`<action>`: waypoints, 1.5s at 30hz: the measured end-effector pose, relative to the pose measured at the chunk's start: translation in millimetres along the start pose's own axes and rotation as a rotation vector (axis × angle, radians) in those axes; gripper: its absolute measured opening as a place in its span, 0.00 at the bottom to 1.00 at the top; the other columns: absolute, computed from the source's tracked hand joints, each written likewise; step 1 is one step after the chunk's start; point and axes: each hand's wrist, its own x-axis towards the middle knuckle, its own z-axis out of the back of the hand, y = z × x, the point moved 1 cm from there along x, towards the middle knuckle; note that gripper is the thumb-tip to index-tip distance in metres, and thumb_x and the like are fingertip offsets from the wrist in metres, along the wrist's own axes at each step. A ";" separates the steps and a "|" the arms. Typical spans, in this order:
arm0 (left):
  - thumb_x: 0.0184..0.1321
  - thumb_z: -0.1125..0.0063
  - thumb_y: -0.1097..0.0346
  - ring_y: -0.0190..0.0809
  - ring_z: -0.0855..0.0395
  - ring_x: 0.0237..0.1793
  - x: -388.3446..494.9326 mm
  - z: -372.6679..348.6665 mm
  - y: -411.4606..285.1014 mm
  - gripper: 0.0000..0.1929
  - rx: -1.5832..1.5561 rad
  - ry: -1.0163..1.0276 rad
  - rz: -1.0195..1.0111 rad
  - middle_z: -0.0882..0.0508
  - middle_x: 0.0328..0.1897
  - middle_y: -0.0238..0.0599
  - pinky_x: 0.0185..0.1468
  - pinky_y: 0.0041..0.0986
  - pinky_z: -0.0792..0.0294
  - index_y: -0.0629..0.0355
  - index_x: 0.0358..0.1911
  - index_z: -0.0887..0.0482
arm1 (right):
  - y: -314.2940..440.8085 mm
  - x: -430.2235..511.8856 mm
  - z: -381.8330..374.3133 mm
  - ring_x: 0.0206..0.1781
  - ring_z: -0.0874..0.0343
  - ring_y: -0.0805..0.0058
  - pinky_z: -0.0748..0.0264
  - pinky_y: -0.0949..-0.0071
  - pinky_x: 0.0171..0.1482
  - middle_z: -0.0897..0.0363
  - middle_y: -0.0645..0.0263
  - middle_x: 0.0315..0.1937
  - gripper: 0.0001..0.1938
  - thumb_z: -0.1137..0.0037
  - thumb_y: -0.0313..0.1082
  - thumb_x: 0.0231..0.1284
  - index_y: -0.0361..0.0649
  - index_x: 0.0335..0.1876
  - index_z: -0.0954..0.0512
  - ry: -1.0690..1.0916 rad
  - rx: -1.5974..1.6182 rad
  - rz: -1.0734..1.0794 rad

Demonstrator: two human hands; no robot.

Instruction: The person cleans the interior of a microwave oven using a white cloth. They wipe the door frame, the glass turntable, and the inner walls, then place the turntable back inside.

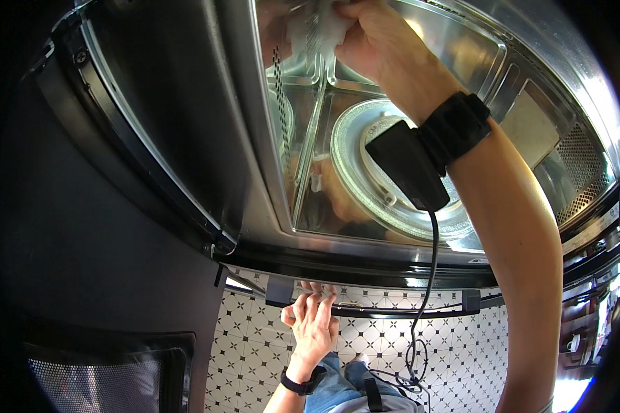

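My right hand [364, 38] reaches into the steel cavity of a microwave oven [418, 238] and presses a crumpled white wipe [335, 31] against the side wall, which mirrors both. Part of the wipe is hidden by my fingers. Beneath that forearm lies a round glass turntable [351, 149], with a roller ring [389, 199] visible through it. My left hand [312, 322] is lower down, in front of the oven. Its fingers are slightly bent and apart, the tips at a glossy surface near a dark handle bar [408, 313]. Nothing is held in it.
The microwave door [134, 289], with a mesh window [98, 382], stands open at the left. A black cable [432, 258] hangs from the device [411, 165] on my right wrist and loops above the patterned tile floor [253, 351]. A white cup [573, 343] shows at the far right.
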 end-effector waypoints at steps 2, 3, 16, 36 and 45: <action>0.45 0.43 0.71 0.52 0.28 0.62 0.6 -0.6 0.0 0.27 -0.011 -0.006 0.001 0.20 0.54 0.41 0.66 0.50 0.47 0.49 0.56 0.18 | 2.2 -7.3 -10.6 0.45 0.15 0.67 0.16 0.68 0.48 0.14 0.58 0.45 0.07 0.47 0.30 0.74 0.37 0.46 0.19 -0.069 0.085 0.044; 0.45 0.43 0.71 0.52 0.28 0.62 1.1 -0.3 -0.2 0.27 -0.018 -0.010 0.000 0.20 0.54 0.40 0.66 0.50 0.47 0.49 0.55 0.18 | 3.7 -12.5 -14.5 0.47 0.16 0.67 0.17 0.68 0.49 0.14 0.58 0.46 0.07 0.49 0.29 0.74 0.36 0.46 0.19 -0.002 0.031 -0.009; 0.47 0.43 0.73 0.48 0.27 0.61 5.0 5.4 -4.5 0.25 0.063 -0.046 -0.031 0.19 0.52 0.36 0.64 0.47 0.48 0.50 0.54 0.17 | 23.6 -65.2 -67.6 0.56 0.18 0.61 0.24 0.67 0.62 0.16 0.54 0.53 0.16 0.65 0.20 0.70 0.29 0.56 0.24 -0.100 0.001 -0.261; 0.49 0.45 0.75 0.46 0.27 0.59 9.0 9.3 -14.3 0.21 0.112 -0.072 -0.040 0.19 0.49 0.36 0.67 0.44 0.48 0.53 0.50 0.15 | 47.8 -131.4 -134.6 0.62 0.23 0.74 0.30 0.72 0.67 0.21 0.62 0.64 0.26 0.53 0.27 0.75 0.36 0.77 0.34 -0.252 -0.013 -0.259; 0.57 0.44 0.77 0.51 0.28 0.61 14.5 37.7 -34.8 0.19 -0.194 -0.224 0.067 0.18 0.54 0.42 0.70 0.44 0.43 0.56 0.53 0.17 | 47.0 -144.2 -153.0 0.60 0.23 0.76 0.29 0.76 0.66 0.22 0.62 0.64 0.25 0.56 0.24 0.76 0.34 0.77 0.34 -0.256 0.209 -0.296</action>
